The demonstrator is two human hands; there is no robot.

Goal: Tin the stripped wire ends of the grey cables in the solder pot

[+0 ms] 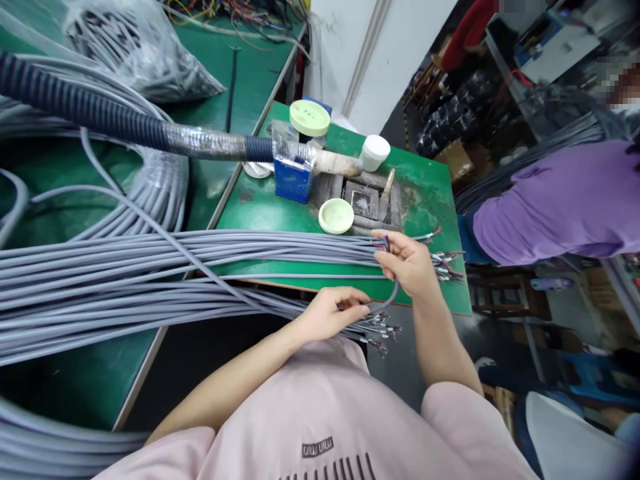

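Observation:
My right hand [407, 263] pinches the stripped end of a grey cable [393, 297], with thin coloured wires showing between thumb and fingers. That cable bends down towards my left hand [333, 312], whose thumb and fingers close around it lower down. Behind my right hand lies a bundle of grey cables [280, 247] on the green table, its wire ends [450, 267] fanned out near the right edge. A second cable bundle [200, 303] runs under my left hand, and its stripped ends [383, 330] stick out past the table's front edge.
A black corrugated hose [100, 110] crosses to a blue box [293, 179]. Beside it stand a soot-stained metal pot [364, 201], a shallow pale-green dish [336, 216] and a white tub [375, 153]. Coiled cable [160, 193] lies left. A person in purple [560, 200] is at right.

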